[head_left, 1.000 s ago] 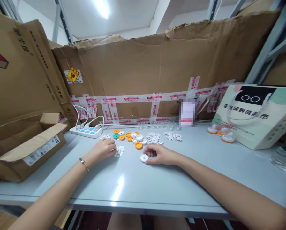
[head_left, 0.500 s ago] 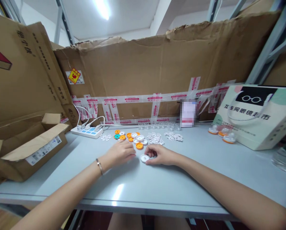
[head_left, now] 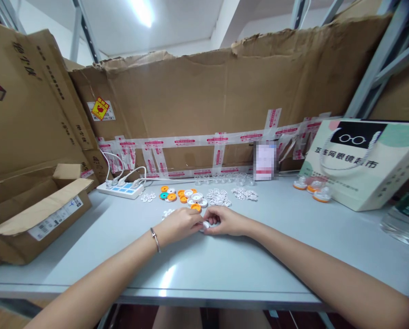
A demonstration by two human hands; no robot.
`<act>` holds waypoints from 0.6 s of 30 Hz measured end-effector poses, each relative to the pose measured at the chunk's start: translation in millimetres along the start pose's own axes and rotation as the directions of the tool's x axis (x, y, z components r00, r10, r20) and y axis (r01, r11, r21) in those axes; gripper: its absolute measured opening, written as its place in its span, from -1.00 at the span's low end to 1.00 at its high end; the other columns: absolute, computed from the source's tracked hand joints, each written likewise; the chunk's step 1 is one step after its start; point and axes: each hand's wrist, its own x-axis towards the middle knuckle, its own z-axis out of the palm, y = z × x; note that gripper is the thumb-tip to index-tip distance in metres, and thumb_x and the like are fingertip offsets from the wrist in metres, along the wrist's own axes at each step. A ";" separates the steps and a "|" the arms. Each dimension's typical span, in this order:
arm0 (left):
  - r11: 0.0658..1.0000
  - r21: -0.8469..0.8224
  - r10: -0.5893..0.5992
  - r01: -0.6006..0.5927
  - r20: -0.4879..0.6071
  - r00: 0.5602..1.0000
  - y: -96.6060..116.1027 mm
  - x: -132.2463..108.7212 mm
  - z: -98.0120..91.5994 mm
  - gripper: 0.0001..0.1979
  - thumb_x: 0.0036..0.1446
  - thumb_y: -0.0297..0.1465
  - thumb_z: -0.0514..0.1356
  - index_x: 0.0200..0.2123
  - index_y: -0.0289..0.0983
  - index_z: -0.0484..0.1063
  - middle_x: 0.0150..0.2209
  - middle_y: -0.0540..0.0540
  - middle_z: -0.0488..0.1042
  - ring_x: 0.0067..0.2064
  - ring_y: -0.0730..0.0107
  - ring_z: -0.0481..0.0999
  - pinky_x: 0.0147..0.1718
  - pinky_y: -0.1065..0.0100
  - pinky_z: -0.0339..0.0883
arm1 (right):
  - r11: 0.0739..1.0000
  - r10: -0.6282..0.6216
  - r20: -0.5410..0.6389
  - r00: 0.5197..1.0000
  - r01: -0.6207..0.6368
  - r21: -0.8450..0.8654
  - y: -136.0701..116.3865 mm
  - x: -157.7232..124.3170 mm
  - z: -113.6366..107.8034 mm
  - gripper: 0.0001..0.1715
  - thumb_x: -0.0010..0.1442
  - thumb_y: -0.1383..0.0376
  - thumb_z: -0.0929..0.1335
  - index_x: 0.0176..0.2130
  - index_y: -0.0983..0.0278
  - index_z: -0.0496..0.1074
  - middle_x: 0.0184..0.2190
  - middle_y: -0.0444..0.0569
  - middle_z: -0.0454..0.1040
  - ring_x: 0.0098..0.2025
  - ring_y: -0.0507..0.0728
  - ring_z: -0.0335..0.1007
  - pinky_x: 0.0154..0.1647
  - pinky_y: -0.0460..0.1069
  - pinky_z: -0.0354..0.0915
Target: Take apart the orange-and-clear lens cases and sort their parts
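My right hand (head_left: 221, 221) grips a small round white plastic disc (head_left: 206, 225) by its edge, low over the grey table. From the left, my left hand (head_left: 186, 222) reaches over the same disc with its fingers bent together at the disc's near side; whether they hold some small part is hidden. Just beyond the hands lies an orange round piece (head_left: 196, 207). Behind it is a cluster of orange, white and teal round pieces (head_left: 183, 196). Small white parts (head_left: 167, 213) show past my left hand, and white cut-out pieces (head_left: 218, 197) lie in a pile farther back.
A row of clear plastic cups (head_left: 225, 178) stands along the cardboard wall. A power strip (head_left: 120, 188) and an open cardboard box (head_left: 36, 224) are at left. Orange-based clear domes (head_left: 322, 194), a paper bag (head_left: 358, 173) and a clear bottle (head_left: 405, 219) stand at right.
My left hand has moved right and nearer, from beside the small parts to the white disc. My right hand keeps its grip on the disc. The view has shifted slightly.
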 end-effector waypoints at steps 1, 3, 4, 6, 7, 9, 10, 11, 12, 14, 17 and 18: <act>1.000 0.022 0.013 -0.013 -0.003 1.000 0.0 -0.3 0.4 -0.82 0.16 -0.40 0.06 -0.43 -0.31 0.38 -0.46 -0.03 0.42 -0.41 0.44 0.41 -0.44 0.45 0.18 | 1.000 0.001 0.000 1.000 -0.001 0.003 0.5 0.1 0.1 -0.72 -0.13 0.25 0.42 -0.37 0.32 0.35 -0.52 -0.20 0.21 -0.47 -0.05 0.12 -0.48 -0.14 0.09; 0.995 0.081 0.055 -0.054 -0.014 0.998 -0.4 -0.5 1.5 -0.79 0.19 -0.39 0.03 -0.44 -0.31 0.37 -0.46 -0.03 0.42 -0.41 0.45 0.40 -0.43 0.44 0.18 | 1.000 0.000 -0.001 1.000 0.000 0.006 1.4 0.3 0.4 -0.72 -0.13 0.25 0.42 -0.37 0.32 0.36 -0.52 -0.20 0.22 -0.47 -0.05 0.13 -0.48 -0.14 0.10; 0.990 0.115 0.081 -0.078 -0.020 0.997 -0.7 -0.5 2.1 -0.78 0.20 -0.38 0.02 -0.44 -0.31 0.37 -0.46 -0.04 0.42 -0.41 0.44 0.40 -0.42 0.43 0.18 | 1.000 0.000 -0.004 1.000 0.000 0.006 1.9 0.4 0.6 -0.72 -0.13 0.24 0.42 -0.38 0.32 0.36 -0.52 -0.20 0.22 -0.47 -0.05 0.13 -0.48 -0.14 0.10; 0.976 0.180 0.131 -0.123 -0.032 0.991 -1.1 -0.3 3.1 -0.77 0.22 -0.39 -0.01 -0.43 -0.32 0.36 -0.46 -0.06 0.42 -0.40 0.42 0.39 -0.39 0.40 0.19 | 1.000 0.003 -0.013 1.000 -0.003 0.008 2.6 0.9 1.0 -0.72 -0.13 0.23 0.42 -0.39 0.33 0.36 -0.53 -0.20 0.21 -0.48 -0.05 0.12 -0.49 -0.14 0.09; 0.968 0.207 0.155 -0.145 -0.035 0.987 -1.1 -0.2 3.5 -0.77 0.22 -0.40 -0.02 -0.42 -0.32 0.35 -0.46 -0.06 0.41 -0.41 0.42 0.38 -0.38 0.38 0.20 | 1.000 0.007 -0.018 1.000 -0.007 0.012 2.9 1.2 1.3 -0.72 -0.13 0.22 0.42 -0.40 0.33 0.35 -0.54 -0.20 0.21 -0.49 -0.05 0.12 -0.50 -0.14 0.09; 0.951 0.249 0.198 -0.183 -0.036 0.980 -0.8 -0.3 4.2 -0.77 0.23 -0.42 -0.03 -0.43 -0.33 0.33 -0.47 -0.07 0.40 -0.42 0.41 0.36 -0.37 0.36 0.20 | 0.999 0.017 -0.016 1.000 -0.017 0.030 3.5 1.8 1.7 -0.72 -0.12 0.22 0.41 -0.40 0.34 0.34 -0.54 -0.20 0.21 -0.49 -0.05 0.12 -0.50 -0.14 0.09; 0.943 0.266 0.217 -0.200 -0.036 0.976 -0.5 -0.3 4.4 -0.77 0.23 -0.44 -0.04 -0.44 -0.33 0.32 -0.48 -0.07 0.39 -0.44 0.41 0.35 -0.38 0.35 0.20 | 0.999 0.021 -0.009 1.000 -0.021 0.042 3.9 2.0 1.9 -0.71 -0.13 0.22 0.41 -0.40 0.34 0.34 -0.53 -0.20 0.22 -0.49 -0.05 0.13 -0.50 -0.14 0.10; 0.936 0.280 0.234 -0.215 -0.036 0.972 -0.1 -0.3 4.5 -0.76 0.23 -0.45 -0.04 -0.46 -0.33 0.31 -0.49 -0.07 0.38 -0.45 0.41 0.34 -0.39 0.35 0.19 | 0.998 0.025 -0.001 1.000 -0.025 0.056 4.3 2.2 2.0 -0.71 -0.13 0.22 0.41 -0.39 0.33 0.34 -0.53 -0.20 0.23 -0.49 -0.05 0.13 -0.50 -0.14 0.10; 0.929 0.290 0.249 -0.229 -0.034 0.968 0.3 -0.3 4.5 -0.76 0.23 -0.46 -0.04 -0.47 -0.33 0.29 -0.50 -0.07 0.37 -0.46 0.41 0.33 -0.39 0.34 0.19 | 0.997 0.029 0.006 1.000 -0.029 0.068 4.8 2.4 2.1 -0.70 -0.14 0.22 0.42 -0.39 0.33 0.34 -0.53 -0.19 0.24 -0.48 -0.05 0.14 -0.50 -0.14 0.11; 0.919 0.306 0.272 -0.250 -0.033 0.962 1.3 -0.2 4.0 -0.76 0.23 -0.47 -0.04 -0.48 -0.33 0.28 -0.51 -0.07 0.36 -0.47 0.42 0.32 -0.40 0.34 0.18 | 0.996 0.032 0.010 0.999 -0.032 0.081 5.9 2.5 2.1 -0.70 -0.15 0.22 0.42 -0.39 0.32 0.33 -0.53 -0.19 0.25 -0.49 -0.05 0.15 -0.50 -0.14 0.12; 0.899 0.339 0.307 -0.278 -0.034 0.951 3.0 0.2 2.0 -0.76 0.22 -0.50 -0.04 -0.48 -0.34 0.27 -0.51 -0.07 0.35 -0.48 0.42 0.31 -0.41 0.33 0.17 | 0.996 0.033 0.004 0.999 -0.034 0.080 6.6 2.3 2.0 -0.70 -0.15 0.23 0.42 -0.39 0.33 0.33 -0.53 -0.19 0.25 -0.49 -0.04 0.15 -0.49 -0.13 0.12; 0.889 0.355 0.322 -0.288 -0.037 0.946 3.6 0.4 1.2 -0.76 0.22 -0.51 -0.05 -0.48 -0.34 0.28 -0.51 -0.08 0.35 -0.48 0.42 0.31 -0.41 0.33 0.17 | 0.997 0.034 0.002 0.999 -0.034 0.075 6.4 2.2 1.9 -0.70 -0.15 0.24 0.42 -0.38 0.33 0.34 -0.53 -0.19 0.25 -0.48 -0.04 0.16 -0.49 -0.13 0.12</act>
